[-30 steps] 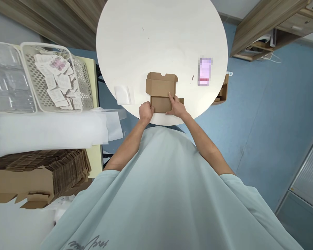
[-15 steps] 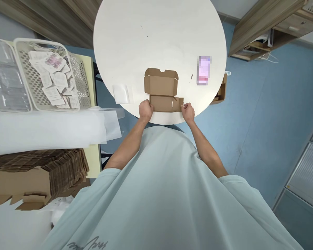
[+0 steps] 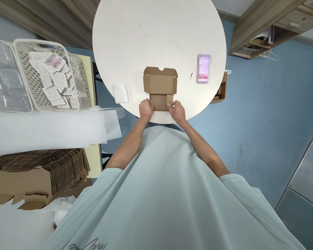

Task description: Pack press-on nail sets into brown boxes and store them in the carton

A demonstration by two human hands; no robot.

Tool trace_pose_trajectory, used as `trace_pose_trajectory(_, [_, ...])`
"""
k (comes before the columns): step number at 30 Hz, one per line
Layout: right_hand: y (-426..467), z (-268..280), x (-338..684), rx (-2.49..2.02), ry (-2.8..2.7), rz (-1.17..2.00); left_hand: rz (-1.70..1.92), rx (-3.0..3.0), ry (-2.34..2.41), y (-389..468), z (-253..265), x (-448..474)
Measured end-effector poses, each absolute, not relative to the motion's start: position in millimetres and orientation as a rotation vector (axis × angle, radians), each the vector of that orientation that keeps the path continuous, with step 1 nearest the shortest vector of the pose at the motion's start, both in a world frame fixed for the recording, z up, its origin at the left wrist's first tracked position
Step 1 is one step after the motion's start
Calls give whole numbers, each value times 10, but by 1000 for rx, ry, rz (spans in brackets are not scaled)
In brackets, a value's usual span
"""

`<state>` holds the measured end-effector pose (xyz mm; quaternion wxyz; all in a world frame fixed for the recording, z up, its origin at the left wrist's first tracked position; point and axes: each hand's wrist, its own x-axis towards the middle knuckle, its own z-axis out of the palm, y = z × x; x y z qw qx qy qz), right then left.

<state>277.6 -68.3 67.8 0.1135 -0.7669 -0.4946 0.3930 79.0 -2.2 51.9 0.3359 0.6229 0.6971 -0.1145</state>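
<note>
A brown cardboard box (image 3: 160,84) lies near the front edge of the round white table (image 3: 156,41), its lid laid back away from me. My left hand (image 3: 146,110) is closed on the box's left side wall. With its thumb inside and its fingers outside, my right hand (image 3: 177,111) grips the right side, where a flap (image 3: 169,100) is folded inward over the base. Left of the box rests a thin white sheet or pouch (image 3: 121,93). A pinkish, pixelated rectangular thing (image 3: 203,69) lies to the right.
On a side table at left stand a white basket (image 3: 42,41) of printed cards, clear plastic containers (image 3: 9,78), a roll of white wrapping (image 3: 47,130) and a stack of flat cardboard boxes (image 3: 67,173). Below the round table's right edge is an open box (image 3: 222,91).
My right hand has moved left, folding the box's right flap up and inward. My left hand stays on the left side wall.
</note>
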Motion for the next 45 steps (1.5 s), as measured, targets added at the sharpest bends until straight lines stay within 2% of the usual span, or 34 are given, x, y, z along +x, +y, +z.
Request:
trace_pose_trajectory(18, [-364,576,2797,-2625,-1713,1131,-296,1602,1818,-32,537,780])
trace_pose_trajectory(28, [-439,462,2881,-2477,-1394,1138,-145,1466,1874,-83,480,635])
trace_pose_trajectory(35, [-602,821,3099,-2455,-1269,1038,192,1326,2190,263,508,-216])
trace_pose_trajectory(38, [-693,996,3104,-2457,-1192,1061,152,1195,2328,502,423,-561])
trace_pose_trajectory(45, [-794,1201,2930,-2423,-1120,1086,-32,1119,2199,742,331,-803])
